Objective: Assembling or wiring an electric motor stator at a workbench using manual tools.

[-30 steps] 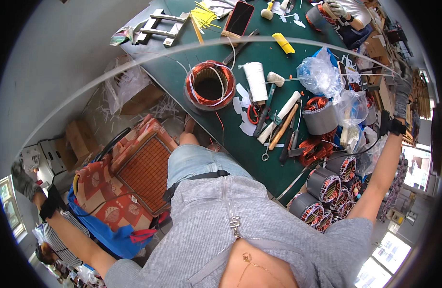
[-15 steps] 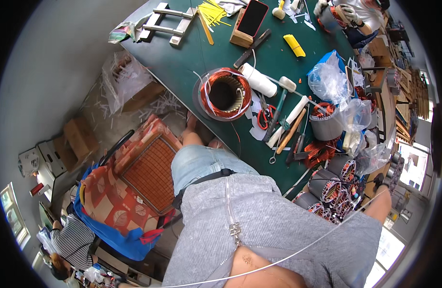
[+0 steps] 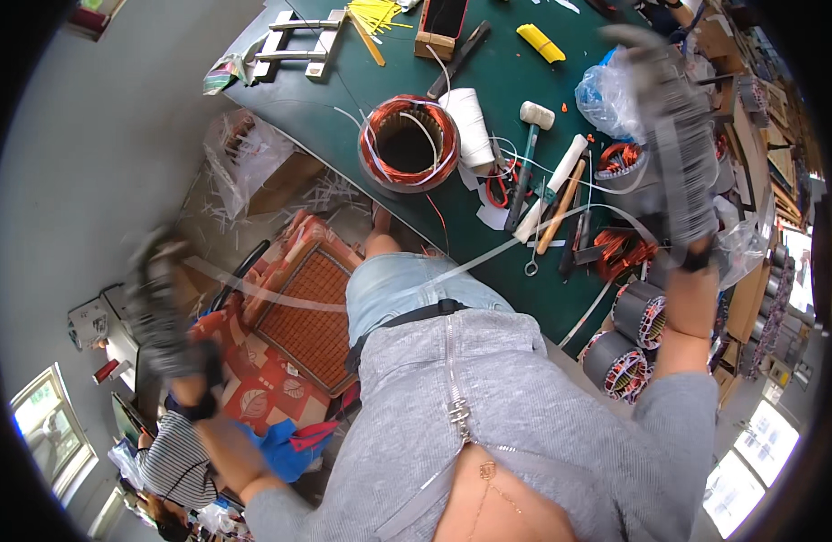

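Note:
Both my hands wear grey gloves and are spread wide apart, smeared by motion. My left hand (image 3: 158,303) is raised at the left, beside the red patterned chair cover; its fingers cannot be made out. My right hand (image 3: 673,140) is over the right part of the table, above the motor parts, its fingers blurred too. A white flat cord (image 3: 488,257) hangs slack in front of my lap, from near my left hand toward my right wrist. On the green table stands a motor stator (image 3: 371,135) with copper windings, loose white cord ends sticking out of it.
Beside the stator lie a white spool of cord (image 3: 470,131), red-handled scissors (image 3: 497,187), a mallet (image 3: 534,126) and several rods. More stators (image 3: 637,312) stand at the right edge. Near the table's far edge are a phone (image 3: 443,16) and a metal frame (image 3: 298,43). Another person sits lower left.
Both my hands have come into view, left and right. The cord, taut across my chest before, now hangs slack lower down. The view has shifted slightly.

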